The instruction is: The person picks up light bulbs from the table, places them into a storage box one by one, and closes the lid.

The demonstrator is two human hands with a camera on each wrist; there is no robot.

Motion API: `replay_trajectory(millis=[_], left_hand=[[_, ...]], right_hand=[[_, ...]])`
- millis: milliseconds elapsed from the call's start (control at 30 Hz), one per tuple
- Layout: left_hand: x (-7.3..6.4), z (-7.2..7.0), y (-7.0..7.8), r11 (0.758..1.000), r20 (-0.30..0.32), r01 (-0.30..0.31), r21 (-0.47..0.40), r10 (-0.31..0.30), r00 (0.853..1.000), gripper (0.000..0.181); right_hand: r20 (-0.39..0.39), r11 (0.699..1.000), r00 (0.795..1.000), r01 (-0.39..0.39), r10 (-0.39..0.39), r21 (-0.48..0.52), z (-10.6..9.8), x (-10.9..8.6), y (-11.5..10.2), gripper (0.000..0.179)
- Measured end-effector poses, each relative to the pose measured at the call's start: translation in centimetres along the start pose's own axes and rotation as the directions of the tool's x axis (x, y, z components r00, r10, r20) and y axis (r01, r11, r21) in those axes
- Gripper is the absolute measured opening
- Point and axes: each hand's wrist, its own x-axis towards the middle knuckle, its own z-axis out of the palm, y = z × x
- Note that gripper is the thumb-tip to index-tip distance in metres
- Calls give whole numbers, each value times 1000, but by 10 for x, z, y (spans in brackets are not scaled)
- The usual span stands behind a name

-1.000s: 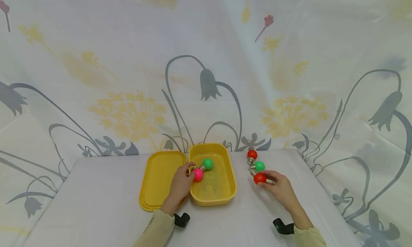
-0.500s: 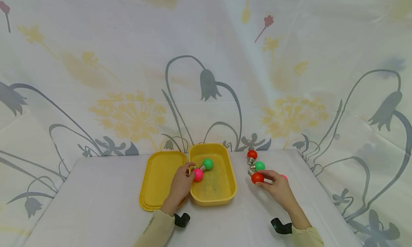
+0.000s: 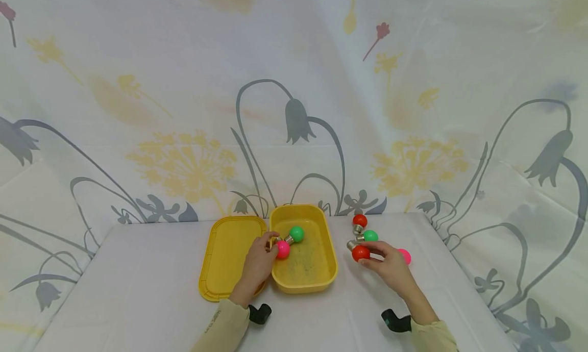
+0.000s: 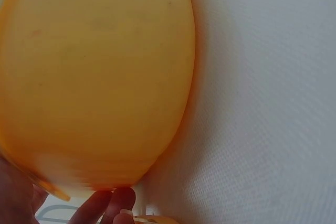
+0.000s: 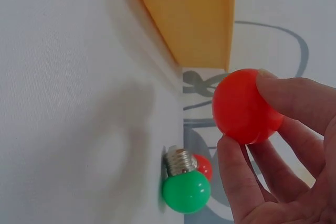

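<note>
Head view: left hand (image 3: 259, 260) grips the left rim of the yellow plastic box (image 3: 306, 271); right hand (image 3: 392, 268) pinches 1 red light bulb (image 3: 361, 253), right of the box. Left wrist view: fingers (image 4: 124, 200) touch the box's wall. Right wrist view: red light bulb held clear of the tabletop (image 5: 68, 56).

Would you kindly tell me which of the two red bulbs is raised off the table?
It is the nearer red bulb, pinched in the right hand; the other red bulb lies farther back on the table, untouched.

Right wrist view: the base of the gripped bulb (image 5: 244, 108) was hidden; beyond the grip, the tub (image 5: 194, 14) was cut off.
</note>
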Motion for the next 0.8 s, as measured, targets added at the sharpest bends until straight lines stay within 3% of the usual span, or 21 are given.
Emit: replay_trajectory(millis=[800], left_hand=[[0,0,0,1000,8,6,-5,-6,1000,29]], right_hand=[[18,999,999,39,-38,-30,14,11,-17,46]])
